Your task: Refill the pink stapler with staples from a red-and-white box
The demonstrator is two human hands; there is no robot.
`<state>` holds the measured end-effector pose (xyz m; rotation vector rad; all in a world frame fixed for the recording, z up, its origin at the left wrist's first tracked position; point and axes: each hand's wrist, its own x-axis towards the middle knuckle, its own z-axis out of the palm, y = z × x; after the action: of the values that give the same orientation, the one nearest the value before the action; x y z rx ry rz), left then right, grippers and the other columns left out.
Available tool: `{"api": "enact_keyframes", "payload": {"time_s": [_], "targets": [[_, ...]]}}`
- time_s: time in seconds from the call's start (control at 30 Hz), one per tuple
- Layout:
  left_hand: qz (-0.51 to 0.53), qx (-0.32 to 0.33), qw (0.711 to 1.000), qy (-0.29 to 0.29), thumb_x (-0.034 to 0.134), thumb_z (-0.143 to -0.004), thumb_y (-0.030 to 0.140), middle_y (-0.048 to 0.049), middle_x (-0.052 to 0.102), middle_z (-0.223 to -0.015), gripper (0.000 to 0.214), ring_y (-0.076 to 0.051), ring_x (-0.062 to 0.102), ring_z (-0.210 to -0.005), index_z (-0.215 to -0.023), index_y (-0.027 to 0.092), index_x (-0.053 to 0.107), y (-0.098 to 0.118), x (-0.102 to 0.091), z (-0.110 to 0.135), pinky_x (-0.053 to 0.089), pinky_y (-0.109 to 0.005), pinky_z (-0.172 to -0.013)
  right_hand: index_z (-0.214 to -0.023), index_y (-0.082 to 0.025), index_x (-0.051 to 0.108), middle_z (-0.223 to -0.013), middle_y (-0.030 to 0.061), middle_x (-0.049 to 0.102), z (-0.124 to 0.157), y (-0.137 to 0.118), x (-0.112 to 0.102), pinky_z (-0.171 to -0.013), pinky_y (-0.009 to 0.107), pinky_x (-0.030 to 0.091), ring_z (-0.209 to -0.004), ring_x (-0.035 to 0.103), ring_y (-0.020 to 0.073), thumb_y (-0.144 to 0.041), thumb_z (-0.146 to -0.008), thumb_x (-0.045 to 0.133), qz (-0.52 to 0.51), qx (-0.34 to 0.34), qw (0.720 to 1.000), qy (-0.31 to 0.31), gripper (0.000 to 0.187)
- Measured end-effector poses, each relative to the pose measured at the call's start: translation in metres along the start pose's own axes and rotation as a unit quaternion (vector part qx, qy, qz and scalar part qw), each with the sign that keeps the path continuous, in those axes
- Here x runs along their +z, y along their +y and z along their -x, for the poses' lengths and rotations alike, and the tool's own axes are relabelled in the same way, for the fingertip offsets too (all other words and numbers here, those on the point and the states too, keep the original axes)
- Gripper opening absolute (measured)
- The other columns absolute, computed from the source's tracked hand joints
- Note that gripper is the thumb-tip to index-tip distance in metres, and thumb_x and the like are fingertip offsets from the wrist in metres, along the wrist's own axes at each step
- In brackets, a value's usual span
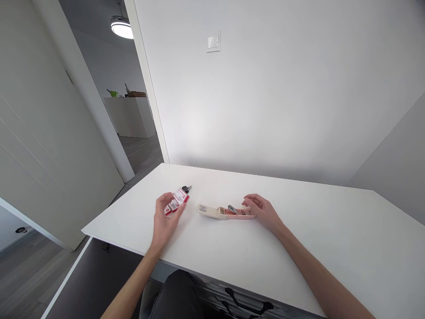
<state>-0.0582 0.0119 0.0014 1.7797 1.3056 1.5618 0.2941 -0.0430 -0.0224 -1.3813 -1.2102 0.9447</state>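
Note:
On the white table (299,248) my left hand (165,221) is raised a little, its fingers closed round a small red and white box (177,201). Just beyond the box lies a small dark object (186,188), perhaps a key. A cream and pink stapler (226,212) lies opened out flat at the middle of the table, staples showing in its pink half. My right hand (262,210) rests at the stapler's right end, fingers curled and touching it.
A white wall with a light switch (213,41) rises behind the table. An open doorway (129,110) on the left leads to another room with a counter. A dark bag (245,305) sits under the table's near edge.

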Motion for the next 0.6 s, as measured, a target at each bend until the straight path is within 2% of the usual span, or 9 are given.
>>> {"api": "enact_keyframes", "payload": {"time_s": [0.13, 0.2, 0.23, 0.3, 0.37, 0.5, 0.6], "targets": [[-0.045, 0.082, 0.993, -0.071, 0.08, -0.086, 0.048, -0.0106, 0.064, -0.135, 0.058, -0.029, 0.064, -0.126, -0.132, 0.027, 0.052, 0.029, 0.016, 0.034, 0.051, -0.051, -0.111, -0.102, -0.026, 0.068, -0.114, 0.0083, 0.074, 0.017, 0.005, -0.002, -0.09, 0.039, 0.053, -0.11, 0.067, 0.028, -0.059, -0.09, 0.067, 0.013, -0.012, 0.99, 0.137, 0.036], [-0.064, 0.122, 0.984, -0.114, 0.081, -0.086, 0.046, -0.0111, 0.065, -0.134, 0.059, -0.03, 0.064, -0.125, -0.134, 0.028, 0.052, 0.039, 0.028, 0.049, 0.052, -0.052, -0.109, -0.096, -0.026, 0.066, -0.105, 0.0071, 0.073, 0.032, 0.006, -0.004, -0.082, 0.037, 0.053, -0.098, 0.067, 0.0267, -0.06, -0.092, 0.064, 0.03, -0.003, 0.985, 0.171, 0.034], [-0.07, 0.139, 0.979, -0.134, 0.081, -0.086, 0.045, -0.0114, 0.065, -0.134, 0.061, -0.03, 0.064, -0.125, -0.135, 0.029, 0.051, 0.042, 0.035, 0.055, 0.052, -0.052, -0.108, -0.09, -0.026, 0.064, -0.096, 0.0058, 0.072, 0.04, 0.005, -0.004, -0.076, 0.036, 0.052, -0.089, 0.065, 0.0248, -0.061, -0.093, 0.063, 0.035, -0.001, 0.986, 0.164, 0.036], [-0.077, 0.163, 0.969, -0.167, 0.083, -0.084, 0.045, -0.0119, 0.066, -0.135, 0.066, -0.031, 0.065, -0.124, -0.138, 0.029, 0.05, 0.048, 0.05, 0.065, 0.054, -0.051, -0.105, -0.076, -0.025, 0.058, -0.079, 0.0026, 0.066, 0.055, 0.002, -0.004, -0.066, 0.034, 0.047, -0.07, 0.058, 0.0202, -0.065, -0.096, 0.058, 0.033, -0.009, 0.993, 0.111, 0.044], [-0.08, 0.179, 0.961, -0.195, 0.086, -0.081, 0.044, -0.0112, 0.067, -0.132, 0.07, -0.031, 0.067, -0.119, -0.139, 0.029, 0.049, 0.052, 0.064, 0.072, 0.055, -0.05, -0.101, -0.074, -0.025, 0.057, -0.073, 0.0012, 0.064, 0.066, -0.003, -0.002, -0.062, 0.033, 0.044, -0.061, 0.052, 0.017, -0.065, -0.098, 0.056, 0.016, -0.022, 0.999, 0.026, 0.048], [-0.072, 0.195, 0.945, -0.251, 0.086, -0.082, 0.042, -0.0081, 0.069, -0.126, 0.067, -0.028, 0.069, -0.111, -0.137, 0.03, 0.05, 0.059, 0.081, 0.078, 0.057, -0.046, -0.095, -0.108, -0.024, 0.07, -0.089, 0.0026, 0.074, 0.072, -0.008, 0.002, -0.063, 0.034, 0.047, -0.056, 0.054, 0.0143, -0.062, -0.097, 0.062, -0.013, -0.032, 0.99, -0.134, 0.04], [-0.048, 0.171, 0.947, -0.269, 0.087, -0.081, 0.041, -0.0073, 0.068, -0.124, 0.066, -0.026, 0.069, -0.106, -0.136, 0.03, 0.05, 0.063, 0.083, 0.076, 0.058, -0.044, -0.092, -0.118, -0.023, 0.071, -0.099, 0.005, 0.077, 0.068, -0.008, 0.003, -0.068, 0.036, 0.051, -0.06, 0.059, 0.0148, -0.059, -0.094, 0.069, -0.025, -0.029, 0.982, -0.185, 0.043]]}}
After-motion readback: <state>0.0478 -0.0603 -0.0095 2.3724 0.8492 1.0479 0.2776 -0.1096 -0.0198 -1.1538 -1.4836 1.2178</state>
